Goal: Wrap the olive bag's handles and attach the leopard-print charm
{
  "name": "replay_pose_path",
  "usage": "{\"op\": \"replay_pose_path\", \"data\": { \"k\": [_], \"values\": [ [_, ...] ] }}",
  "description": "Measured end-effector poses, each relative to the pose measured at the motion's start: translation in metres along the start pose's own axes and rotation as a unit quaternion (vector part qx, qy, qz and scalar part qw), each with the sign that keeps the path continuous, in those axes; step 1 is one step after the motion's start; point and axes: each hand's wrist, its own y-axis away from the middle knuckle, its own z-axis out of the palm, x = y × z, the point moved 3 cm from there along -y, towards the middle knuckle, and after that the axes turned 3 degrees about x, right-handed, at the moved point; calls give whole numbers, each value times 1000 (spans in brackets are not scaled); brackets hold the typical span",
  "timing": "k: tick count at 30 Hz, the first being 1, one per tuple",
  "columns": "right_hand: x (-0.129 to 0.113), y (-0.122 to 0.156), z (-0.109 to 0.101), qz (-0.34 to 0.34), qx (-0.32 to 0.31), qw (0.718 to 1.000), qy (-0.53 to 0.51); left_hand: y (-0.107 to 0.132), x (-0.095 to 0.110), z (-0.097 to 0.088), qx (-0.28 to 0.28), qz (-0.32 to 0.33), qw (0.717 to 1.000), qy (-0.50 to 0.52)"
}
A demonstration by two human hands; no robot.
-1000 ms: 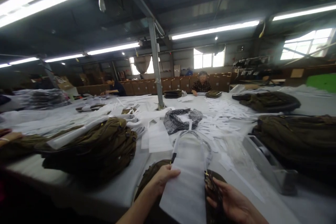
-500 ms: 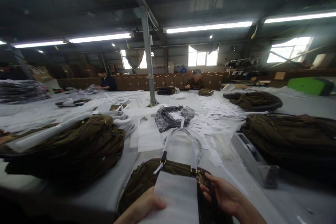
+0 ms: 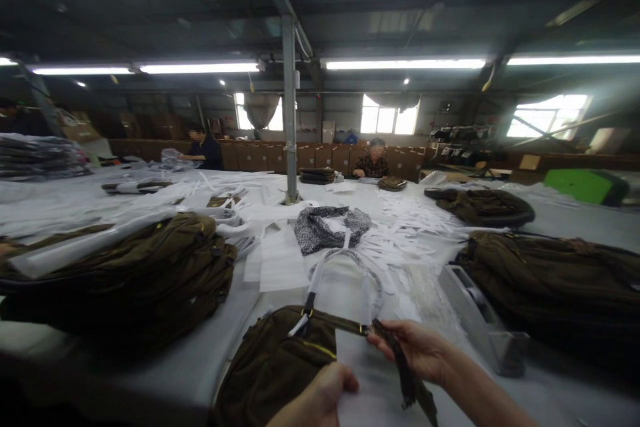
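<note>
A dark olive bag lies on the white table right in front of me, its handle wrapped in white foam. My left hand is closed on the edge of a white sheet lying over the bag. My right hand pinches a dark strap at the bag's top edge, and the strap hangs down past the sheet.
Piles of olive bags lie at the left and the right. A grey tape dispenser stands to the right of my hands. A patterned cloth, loose white sheets and a steel post are farther back. Two people sit at the far side.
The white sheet has slid down and to the right, uncovering the bag's left half. My right hand has risen to the bag's top edge and taken the strap. My left hand moved right.
</note>
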Motion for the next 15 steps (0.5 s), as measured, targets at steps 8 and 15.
{"op": "replay_pose_path", "data": {
  "k": [8, 15],
  "values": [
    [33, -2, 0, 1, 41, 998, 49, -2, 8, 21, -112, -78, 991, 17],
    [55, -6, -1, -92, 63, 994, 18, -10, 1, 16, -104, -78, 989, 77]
  ]
}}
